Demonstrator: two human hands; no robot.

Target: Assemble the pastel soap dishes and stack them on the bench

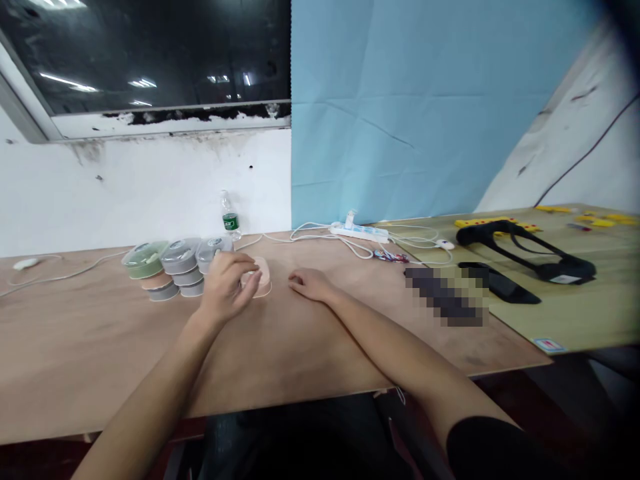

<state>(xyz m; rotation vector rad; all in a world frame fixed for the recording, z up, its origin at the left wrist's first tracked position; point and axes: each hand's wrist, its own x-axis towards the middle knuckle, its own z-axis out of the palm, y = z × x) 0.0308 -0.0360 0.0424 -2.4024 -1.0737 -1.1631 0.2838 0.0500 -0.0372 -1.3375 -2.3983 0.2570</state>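
Observation:
Raised over the table, my left hand (227, 285) has its thumb and fingers apart, with nothing seen between them. Just behind it and to its right stands a pinkish round-cornered container (263, 283) with a pale lid, partly covered by the hand. Resting on the wood, my right hand (314, 285) is loosely curled to the right of that container, apart from it. To the left are stacked tubs: a green-edged tub (145, 262) on top of one stack, a grey tub (180, 257) on another, and a further grey tub (210, 250) partly hidden by my left hand.
A plastic bottle (229, 217) stands against the wall. Behind my right hand lie a white power strip (361, 232) and loose cables. On the right are a black phone-like slab (505, 283), a black strapped frame (530, 250) and yellow pieces (595, 220). A pixelated patch hides one item.

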